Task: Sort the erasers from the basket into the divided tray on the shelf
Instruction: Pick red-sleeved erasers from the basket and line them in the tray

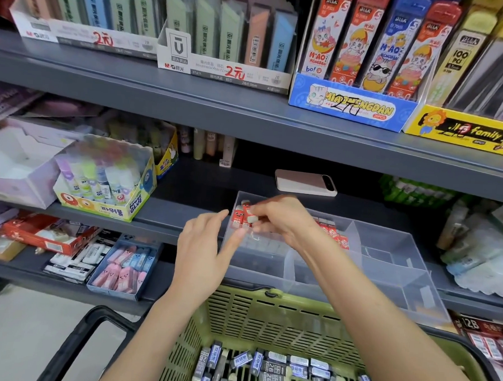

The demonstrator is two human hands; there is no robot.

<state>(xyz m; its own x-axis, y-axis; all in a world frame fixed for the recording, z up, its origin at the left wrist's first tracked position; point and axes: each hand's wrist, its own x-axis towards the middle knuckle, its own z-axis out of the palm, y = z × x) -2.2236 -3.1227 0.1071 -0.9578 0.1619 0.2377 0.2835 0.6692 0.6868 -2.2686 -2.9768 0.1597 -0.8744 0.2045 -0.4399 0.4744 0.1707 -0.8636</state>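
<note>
Over the tray [399, 252], right hand [282, 218] pinching red erasers [245, 215], left hand [202, 255] outstretched

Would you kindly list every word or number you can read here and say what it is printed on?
"M&G", "2元": white lead box
"MIAOMENGDAN": blue display box
"family": yellow box
"100": clear lead tube
"POWER GLUE": glue-stick box
"2B": eraser sleeves in the green basket
Too small to read: print on the red eraser in the right hand.

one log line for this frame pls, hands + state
right hand: pinches red-sleeved white erasers over back-left compartment of clear plastic divided tray | left hand: open beside tray | green plastic basket: holds dark-sleeved erasers
</note>
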